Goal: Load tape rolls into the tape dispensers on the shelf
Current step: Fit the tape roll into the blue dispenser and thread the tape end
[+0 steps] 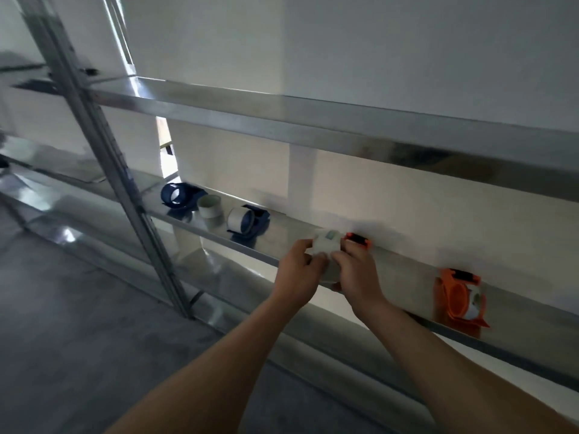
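Both hands at frame centre, left hand (297,270) and right hand (357,270) gripping a tape roll (326,245) against an orange dispenser (357,240), over the steel shelf (282,242)

Legible text: none recorded. I read no lettering on the tape roll (326,245) or the orange dispenser (358,240) I held, nor on the second orange dispenser (459,296), the blue dispensers (178,197) or the shelf (407,277). Every surface showed too blurred for marks.
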`<state>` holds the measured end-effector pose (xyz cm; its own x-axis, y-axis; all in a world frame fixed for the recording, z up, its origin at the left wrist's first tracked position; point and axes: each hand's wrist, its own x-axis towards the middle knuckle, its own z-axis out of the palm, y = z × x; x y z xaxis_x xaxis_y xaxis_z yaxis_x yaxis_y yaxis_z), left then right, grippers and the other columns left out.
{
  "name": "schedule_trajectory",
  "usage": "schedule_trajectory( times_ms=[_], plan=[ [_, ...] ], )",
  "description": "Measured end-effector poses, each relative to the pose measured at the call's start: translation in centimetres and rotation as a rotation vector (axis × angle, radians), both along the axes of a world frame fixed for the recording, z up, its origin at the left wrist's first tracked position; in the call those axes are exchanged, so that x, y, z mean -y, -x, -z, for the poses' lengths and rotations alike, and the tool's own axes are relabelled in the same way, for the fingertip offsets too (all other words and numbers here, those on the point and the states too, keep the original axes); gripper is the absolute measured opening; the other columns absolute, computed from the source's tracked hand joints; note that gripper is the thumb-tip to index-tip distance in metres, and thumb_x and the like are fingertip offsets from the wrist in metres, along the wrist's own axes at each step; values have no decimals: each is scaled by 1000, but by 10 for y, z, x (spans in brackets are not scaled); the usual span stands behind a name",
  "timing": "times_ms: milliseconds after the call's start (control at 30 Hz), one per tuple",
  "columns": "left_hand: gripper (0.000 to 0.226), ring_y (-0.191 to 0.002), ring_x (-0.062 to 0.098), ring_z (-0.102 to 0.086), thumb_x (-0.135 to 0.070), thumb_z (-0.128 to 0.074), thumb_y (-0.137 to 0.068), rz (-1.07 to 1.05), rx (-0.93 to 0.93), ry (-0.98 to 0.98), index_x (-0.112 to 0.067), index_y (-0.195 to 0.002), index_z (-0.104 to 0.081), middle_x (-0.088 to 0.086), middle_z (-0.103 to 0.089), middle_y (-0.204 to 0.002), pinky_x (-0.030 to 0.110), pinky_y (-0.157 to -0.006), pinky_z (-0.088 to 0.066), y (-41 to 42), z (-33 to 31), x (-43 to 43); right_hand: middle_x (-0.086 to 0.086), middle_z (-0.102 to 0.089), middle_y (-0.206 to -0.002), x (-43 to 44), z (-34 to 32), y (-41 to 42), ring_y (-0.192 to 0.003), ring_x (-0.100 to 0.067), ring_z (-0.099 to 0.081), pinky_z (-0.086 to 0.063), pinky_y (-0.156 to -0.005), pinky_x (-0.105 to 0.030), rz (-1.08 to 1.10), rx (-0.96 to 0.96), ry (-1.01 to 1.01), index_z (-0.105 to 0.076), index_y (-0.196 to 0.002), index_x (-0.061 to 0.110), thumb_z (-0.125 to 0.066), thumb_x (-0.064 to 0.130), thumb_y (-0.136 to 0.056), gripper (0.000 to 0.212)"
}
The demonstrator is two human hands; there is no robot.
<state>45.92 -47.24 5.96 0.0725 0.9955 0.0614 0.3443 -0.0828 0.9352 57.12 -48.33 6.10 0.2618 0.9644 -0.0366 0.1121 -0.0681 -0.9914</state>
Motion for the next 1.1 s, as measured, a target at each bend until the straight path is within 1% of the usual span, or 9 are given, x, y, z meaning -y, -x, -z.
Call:
schedule_trajectory(
  times_ms=[33,100,267,400,467,633,800,933,1100],
  plan=[
    [33,-93,20,-65,-25,-54,-97,-22,8,5,-14,-127,-55,7,-70,-105,29,-78,-51,11,1,-2,-9,-67,-95,-5,0,11,-93,-35,-64,-55,-56,-45,-21,2,5,-69,-88,22,-49,9,-87,24],
    [32,-96,20,-66,-24,-53,-98,-61,23,15,-13,-128,-54,7,-69,-108,25,-77,-51,32,2,-7,-7,-66,-95,-13,-1,31,-91,-32,-63,-52,-56,-39,-74,21,-1,-68,-89,21,-46,6,-90,26],
    [30,-90,17,-64,-20,-55,-97,-174,-4,20,-14,-126,-54,6,-68,-104,17,-67,-44,82,5,-25,-4,-66,-89,-43,2,81,-85,-27,-62,-52,-55,-39,-178,24,13,-67,-85,22,-45,6,-90,27],
    [27,-86,19,-63,-20,-57,-94,-255,-22,21,-17,-121,-57,6,-68,-100,21,-63,-42,113,5,-48,-13,-63,-79,-78,8,114,-74,-29,-61,-51,-50,-39,-226,10,2,-66,-80,12,-51,14,-90,18],
    [25,-82,18,-61,-20,-58,-93,-303,-27,21,-18,-119,-58,7,-69,-97,24,-63,-42,126,5,-64,-9,-63,-76,-99,8,127,-72,-27,-61,-53,-51,-41,-253,13,-8,-66,-78,15,-52,16,-91,19],
    [26,-89,18,-68,-17,-55,-96,-362,15,52,-20,-122,-55,5,-70,-99,33,-78,-56,151,-1,-104,3,-66,-81,-150,4,156,-80,-22,-65,-57,-68,-50,-322,-34,8,-67,-80,26,-54,13,-91,22],
    [29,-93,13,-65,-19,-54,-97,-434,-1,41,-19,-126,-53,2,-68,-106,19,-71,-50,173,0,-135,-1,-68,-90,-187,3,181,-89,-27,-65,-57,-72,-50,-398,-67,43,-66,-83,27,-52,14,-91,20],
    [31,-95,15,-65,-18,-53,-97,-463,33,57,-16,-128,-53,3,-67,-107,26,-78,-54,192,3,-157,-2,-67,-95,-209,5,202,-91,-26,-65,-58,-69,-45,-427,-40,39,-66,-91,26,-51,16,-93,17],
    [30,-91,14,-64,-18,-54,-96,-464,34,46,-14,-126,-56,2,-67,-102,21,-71,-48,223,9,-186,0,-66,-95,-235,8,232,-88,-23,-63,-60,-63,-50,-421,20,41,-64,-88,28,-51,18,-94,18]
  ],
)
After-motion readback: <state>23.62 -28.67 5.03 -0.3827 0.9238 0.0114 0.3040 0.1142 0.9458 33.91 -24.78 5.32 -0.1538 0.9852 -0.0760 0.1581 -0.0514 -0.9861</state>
